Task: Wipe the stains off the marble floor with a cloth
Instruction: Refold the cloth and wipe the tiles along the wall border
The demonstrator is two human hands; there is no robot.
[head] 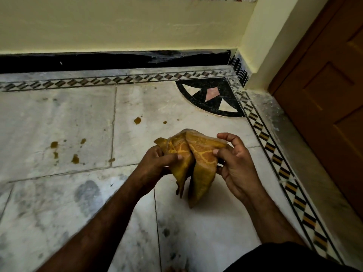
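A folded yellow-orange cloth (196, 158) with a pale crackle pattern hangs in the air above the marble floor (59, 118). My left hand (157, 163) grips its left side, thumb pressed on the front. My right hand (235, 161) pinches its right edge between thumb and fingers. Several brown-yellow stains lie on the floor: one cluster (64, 152) to the left of my hands, and two spots (137, 120) beyond the cloth.
A yellow wall with a black skirting (117, 59) runs across the back. A wooden door (324, 99) stands at the right. A patterned inlay border (275, 154) and a black corner motif (214, 97) edge the floor. Dark clothing (284, 258) shows at the bottom right.
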